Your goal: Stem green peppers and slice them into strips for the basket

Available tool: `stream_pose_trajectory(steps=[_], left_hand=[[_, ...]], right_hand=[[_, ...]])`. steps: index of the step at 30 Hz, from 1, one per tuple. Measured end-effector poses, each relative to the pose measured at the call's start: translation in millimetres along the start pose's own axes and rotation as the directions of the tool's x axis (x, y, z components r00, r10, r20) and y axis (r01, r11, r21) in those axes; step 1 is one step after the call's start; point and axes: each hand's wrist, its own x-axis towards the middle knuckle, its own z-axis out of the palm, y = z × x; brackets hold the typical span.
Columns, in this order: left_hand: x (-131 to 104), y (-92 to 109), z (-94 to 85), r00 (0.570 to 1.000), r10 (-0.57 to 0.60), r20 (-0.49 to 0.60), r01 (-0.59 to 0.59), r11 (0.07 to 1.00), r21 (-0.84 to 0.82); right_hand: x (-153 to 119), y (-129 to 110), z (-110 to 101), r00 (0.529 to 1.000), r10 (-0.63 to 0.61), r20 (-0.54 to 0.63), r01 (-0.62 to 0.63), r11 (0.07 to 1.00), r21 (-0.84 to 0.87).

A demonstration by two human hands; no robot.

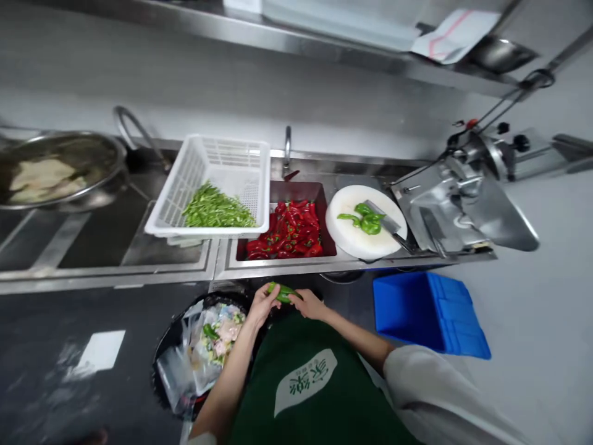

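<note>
Close to my apron front, a green pepper (283, 292) is held between both hands. My left hand (263, 305) is closed on its left end, and the fingers of my right hand (309, 305) grip the right end. Beyond them, red peppers (294, 228) fill much of a dark sink basin (327, 238). To the right, a round white cutting board (359, 246) carries several green pepper pieces (370, 222) and a cleaver (389, 224) with a black handle. Left of the basin, a white plastic basket (160, 213) contains chopped green vegetables (215, 207).
Below left of my hands stands a black-lined waste bin (162, 346) with scraps and plastic bags. A blue bin (403, 309) is on the floor at right. A metal slicer (482, 191) occupies the counter's right end; a large metal bowl (92, 201) stands far left. Taps (287, 148) rise behind.
</note>
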Motion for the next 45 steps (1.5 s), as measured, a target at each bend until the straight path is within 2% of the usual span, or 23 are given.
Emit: stream_pose_trajectory(steps=[3,5,7,8,9,10,11,13,14,15,16,18,21,23,26,29,30,31,33,35,37,42,45], left_hand=[[31,-7,60.1,0.997,0.01,0.079,-0.013,0.999,0.04],[52,-13,97.6,0.991,0.013,0.131,-0.021,0.998,0.057],[79,-16,130.6,0.991,0.04,0.126,-0.046,0.998,0.045],[94,-16,145.3,0.994,0.065,0.091,-0.068,0.997,0.024],[110,-14,159.1,0.995,0.094,0.041,-0.094,0.996,-0.004],[127,-11,172.2,0.993,0.121,-0.013,-0.121,0.992,-0.031],[145,-6,185.2,0.988,0.144,-0.058,-0.147,0.988,-0.052],[180,4,213.2,0.978,0.185,-0.094,-0.192,0.979,-0.066],[197,10,229.1,0.974,0.207,-0.088,-0.213,0.975,-0.058],[213,14,246.4,0.969,0.232,-0.08,-0.235,0.971,-0.041],[230,18,264.7,0.963,0.257,-0.078,-0.258,0.966,-0.013],[261,20,302.0,0.947,0.303,-0.104,-0.296,0.952,0.076],[302,16,346.8,0.918,0.364,-0.157,-0.312,0.908,0.279],[320,10,362.7,0.906,0.399,-0.142,-0.301,0.843,0.446],[327,4,367.3,0.884,0.462,-0.071,-0.289,0.66,0.694],[309,-2,362.4,0.813,0.581,0.025,-0.31,0.396,0.864],[300,-4,361.2,0.815,0.574,0.083,-0.317,0.321,0.892],[290,-8,360.8,0.839,0.526,0.138,-0.32,0.272,0.908],[275,-16,362.9,0.908,0.374,0.187,-0.294,0.253,0.922],[266,-23,367.9,0.943,0.3,0.145,-0.231,0.274,0.934],[265,-26,374.1,0.943,0.315,0.103,-0.191,0.261,0.946],[273,-19,384.0,0.941,0.31,0.139,-0.168,0.068,0.983],[270,-18,384.1,0.934,0.328,0.144,-0.161,0.025,0.987]], right_hand=[[-19,10,-49,0.994,0.007,-0.111,-0.004,1.0,0.024],[-25,16,-88,0.992,-0.019,-0.128,0.02,1.0,0.006],[-29,23,-141,0.984,-0.071,-0.161,0.062,0.996,-0.058],[-30,28,-172,0.971,-0.091,-0.221,0.067,0.991,-0.115],[-30,34,-206,0.943,-0.103,-0.316,0.041,0.98,-0.196],[-31,41,-241,0.893,-0.111,-0.436,-0.024,0.955,-0.294],[-31,50,-276,0.82,-0.116,-0.561,-0.143,0.907,-0.396],[-29,69,-340,0.687,-0.119,-0.717,-0.433,0.726,-0.534],[-28,78,-368,0.669,-0.104,-0.736,-0.534,0.621,-0.573],[-27,86,-391,0.685,-0.083,-0.724,-0.585,0.53,-0.614],[-26,93,-410,0.721,-0.053,-0.691,-0.594,0.466,-0.656],[-23,105,-437,0.796,0.008,-0.605,-0.549,0.432,-0.716],[-19,115,-463,0.833,0.07,-0.549,-0.506,0.497,-0.705],[-18,121,-474,0.84,0.073,-0.538,-0.485,0.545,-0.684],[-21,130,-487,0.831,0.054,-0.554,-0.474,0.59,-0.653],[-25,135,-497,0.82,0.101,-0.563,-0.488,0.635,-0.598],[-26,137,-500,0.823,0.115,-0.557,-0.486,0.65,-0.584],[-26,137,-501,0.826,0.122,-0.551,-0.481,0.662,-0.575],[-25,138,-503,0.833,0.117,-0.541,-0.467,0.672,-0.574],[-24,137,-503,0.838,0.111,-0.535,-0.461,0.669,-0.583],[-23,135,-502,0.839,0.122,-0.53,-0.466,0.665,-0.584],[-25,131,-500,0.837,0.157,-0.524,-0.478,0.675,-0.562],[-25,133,-500,0.836,0.149,-0.527,-0.475,0.679,-0.56]])
